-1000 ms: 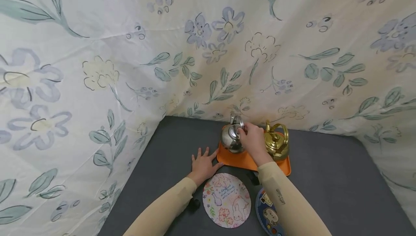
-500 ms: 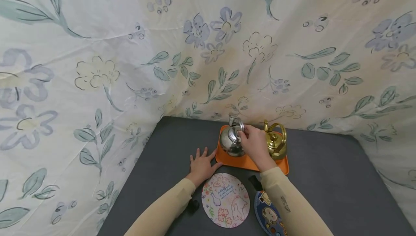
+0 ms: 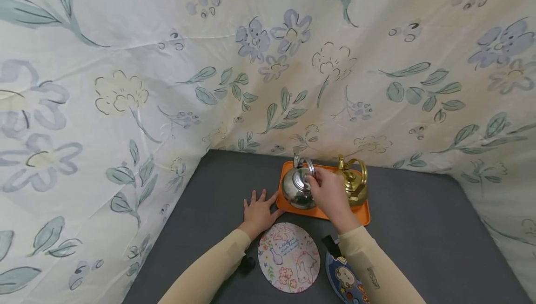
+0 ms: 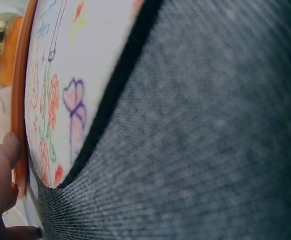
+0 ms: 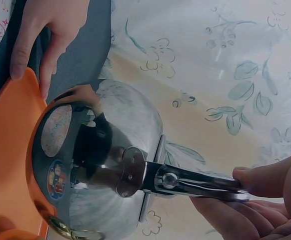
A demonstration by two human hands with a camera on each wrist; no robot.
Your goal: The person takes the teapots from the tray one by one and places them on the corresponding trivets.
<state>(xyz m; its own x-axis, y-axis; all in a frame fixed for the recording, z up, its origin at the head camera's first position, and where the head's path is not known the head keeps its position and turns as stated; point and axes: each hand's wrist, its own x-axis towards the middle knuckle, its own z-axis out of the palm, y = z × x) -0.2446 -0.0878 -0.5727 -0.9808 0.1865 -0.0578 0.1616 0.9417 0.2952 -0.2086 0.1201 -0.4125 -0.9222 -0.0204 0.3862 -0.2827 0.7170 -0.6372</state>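
Fingers of our right hand curl around the handle of the silver kettle on the orange tray. Our left hand rests flat, fingers spread, on the grey table, thumb touching the tray's edge.

A round, mirror-bright silver kettle stands upright at the left end of the orange tray, spout toward the curtain, its metal handle raised overhead.
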